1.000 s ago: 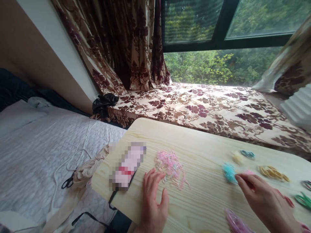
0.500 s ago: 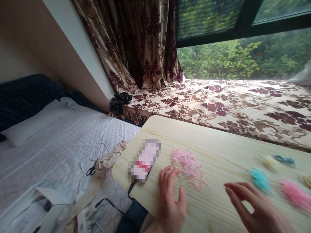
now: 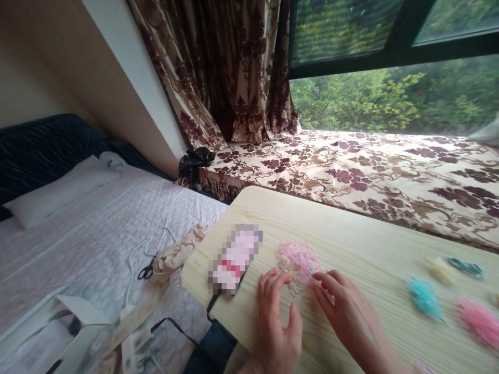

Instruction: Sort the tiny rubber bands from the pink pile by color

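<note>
Daylight from window [image 3: 390, 57]; left wall [image 3: 39, 62] dim; right-edge pink bundle [image 3: 478, 318] blurred.

Right hand [image 3: 345, 301] was at right edge of pastel strand pile [image 3: 298, 257]. Left hand [image 3: 275, 317] curved beside it. Teal bundle [image 3: 424, 297], pink bundle [image 3: 478, 319] lay farther right on tabletop [image 3: 351, 228].

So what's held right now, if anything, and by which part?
Left hand: open, nothing held. Right hand: at the right edge of the pink-pastel strand pile; can't tell whether it pinches any strands.
</note>
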Demonstrator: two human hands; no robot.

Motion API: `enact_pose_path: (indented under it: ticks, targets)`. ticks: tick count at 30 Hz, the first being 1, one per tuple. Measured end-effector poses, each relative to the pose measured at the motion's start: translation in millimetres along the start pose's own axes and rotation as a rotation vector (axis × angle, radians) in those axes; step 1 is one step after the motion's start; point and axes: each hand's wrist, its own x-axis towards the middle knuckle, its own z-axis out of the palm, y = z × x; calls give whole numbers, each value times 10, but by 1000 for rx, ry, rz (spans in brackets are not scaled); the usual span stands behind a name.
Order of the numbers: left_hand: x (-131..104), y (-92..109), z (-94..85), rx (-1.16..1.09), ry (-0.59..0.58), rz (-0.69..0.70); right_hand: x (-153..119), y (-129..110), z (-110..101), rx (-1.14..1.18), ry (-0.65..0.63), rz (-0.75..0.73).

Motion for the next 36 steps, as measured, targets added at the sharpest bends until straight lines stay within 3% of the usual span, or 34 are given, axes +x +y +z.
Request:
enact_pose_path:
  ticks: [13,30,33,36]
  targets:
    - [-8,-16,28,25,39,14,16,-36,4,27,-48,20]
    - [-15,8,-2,29,-36,-24,-74,56,-208,118,-33,104]
    - [-22,-13,8,28,-36,-17,-147,139,-266,121,-34,130]
    - [-41,-77,18,31,-8,-4,-282,376,-453,82,30,233]
